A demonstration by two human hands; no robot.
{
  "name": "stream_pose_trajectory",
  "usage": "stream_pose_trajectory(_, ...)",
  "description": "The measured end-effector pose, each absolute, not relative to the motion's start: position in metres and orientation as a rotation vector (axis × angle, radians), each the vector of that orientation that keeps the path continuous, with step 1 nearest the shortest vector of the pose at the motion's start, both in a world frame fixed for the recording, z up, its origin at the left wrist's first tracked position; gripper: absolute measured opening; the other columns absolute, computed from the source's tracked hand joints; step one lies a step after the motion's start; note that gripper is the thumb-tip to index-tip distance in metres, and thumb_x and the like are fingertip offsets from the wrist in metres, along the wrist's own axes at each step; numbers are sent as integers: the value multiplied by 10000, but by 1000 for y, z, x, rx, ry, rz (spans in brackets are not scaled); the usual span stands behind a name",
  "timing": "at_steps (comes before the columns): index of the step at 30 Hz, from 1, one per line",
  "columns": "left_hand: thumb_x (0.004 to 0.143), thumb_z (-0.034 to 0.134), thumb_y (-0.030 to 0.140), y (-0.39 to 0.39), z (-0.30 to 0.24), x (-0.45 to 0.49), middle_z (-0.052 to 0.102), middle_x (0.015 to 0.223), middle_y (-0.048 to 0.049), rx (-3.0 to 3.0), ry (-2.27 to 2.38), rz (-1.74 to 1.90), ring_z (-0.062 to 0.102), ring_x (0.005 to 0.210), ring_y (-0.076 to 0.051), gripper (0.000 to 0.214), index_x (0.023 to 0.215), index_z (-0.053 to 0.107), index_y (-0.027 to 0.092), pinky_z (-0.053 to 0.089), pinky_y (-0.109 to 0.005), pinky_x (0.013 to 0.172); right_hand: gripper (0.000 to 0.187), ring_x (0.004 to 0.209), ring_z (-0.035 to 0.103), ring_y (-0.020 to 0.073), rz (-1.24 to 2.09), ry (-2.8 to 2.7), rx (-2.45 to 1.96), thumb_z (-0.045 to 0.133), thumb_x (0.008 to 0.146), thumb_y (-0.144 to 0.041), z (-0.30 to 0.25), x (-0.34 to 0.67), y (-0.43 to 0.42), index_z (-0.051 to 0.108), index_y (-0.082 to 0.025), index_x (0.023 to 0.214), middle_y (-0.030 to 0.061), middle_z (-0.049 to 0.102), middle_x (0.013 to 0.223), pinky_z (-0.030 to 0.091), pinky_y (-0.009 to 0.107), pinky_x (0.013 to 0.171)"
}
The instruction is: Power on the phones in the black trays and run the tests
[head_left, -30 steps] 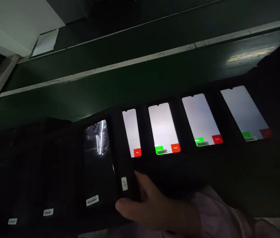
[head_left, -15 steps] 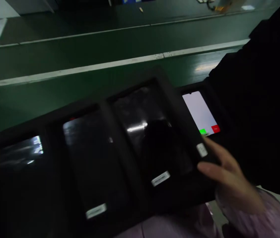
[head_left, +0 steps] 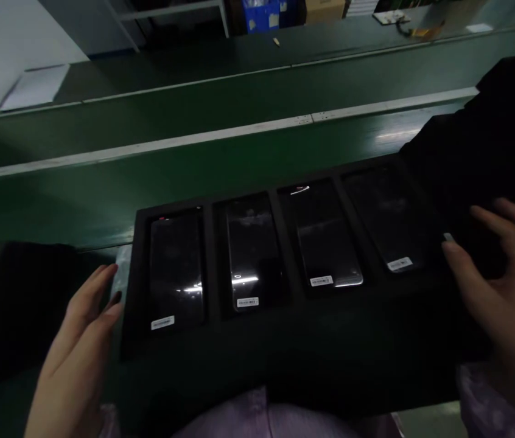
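Observation:
A black foam tray (head_left: 209, 267) lies in front of me, holding several dark phones in separate slots. The leftmost phone (head_left: 176, 267), the second phone (head_left: 254, 249), the third phone (head_left: 328, 234) and the rightmost phone (head_left: 385, 213) have dark screens and a small white barcode label near the lower edge. My left hand (head_left: 81, 334) is open just left of the tray, its fingers apart from the tray's side. Off the tray's right end, my right hand (head_left: 504, 274) is open with fingers spread, its thumb near a small white label.
Another black tray or stack (head_left: 24, 304) stands at the left. Beyond runs a green bench with a pale rail (head_left: 193, 134). White papers (head_left: 36, 85), a blue bin (head_left: 262, 15) and a cardboard box (head_left: 324, 10) are at the back. Black cloth-like material (head_left: 504, 134) rises on the right.
The foam tray with phones, earlier raised and tilted in my right hand, now lies lower and flatter, over where a lit phone showed. My right hand has let go; my left hand has come into view.

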State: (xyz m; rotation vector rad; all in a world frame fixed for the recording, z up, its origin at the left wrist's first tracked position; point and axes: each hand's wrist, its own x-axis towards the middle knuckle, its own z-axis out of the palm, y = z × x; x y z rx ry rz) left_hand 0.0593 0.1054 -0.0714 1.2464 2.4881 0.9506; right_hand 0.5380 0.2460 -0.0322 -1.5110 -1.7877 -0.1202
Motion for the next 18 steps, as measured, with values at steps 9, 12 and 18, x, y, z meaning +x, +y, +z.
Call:
stream_pose_trajectory(9,824,687,565,189,-28,115,59,1775,-274,1453,2476,209,60,1623,-553,1039,1667,313,85,226,-713,1279,344,1588,332,448,14,-2468,-931,502,1088,-266,-34,380,206,735,-62,1239,199,517,1608,577,627,1119)
stream_pose_trajectory(12,797,773,492,200,-23,114,-16,1793,-239,1431,2485,29,60,1610,-582,1103,1700,242,146,295,-733,1244,520,1555,334,527,-138,-2532,-1089,403,1109,-319,-36,355,195,664,74,1328,293,430,1637,579,677,1079)
stream_pose_trajectory(18,872,698,587,209,-13,94,-143,1796,-170,1438,2366,-91,88,1604,-586,1128,1730,76,201,327,-730,1233,614,1600,190,512,32,-2510,-1145,380,1114,-423,-42,339,212,644,77,1354,201,289,1726,575,663,1081)
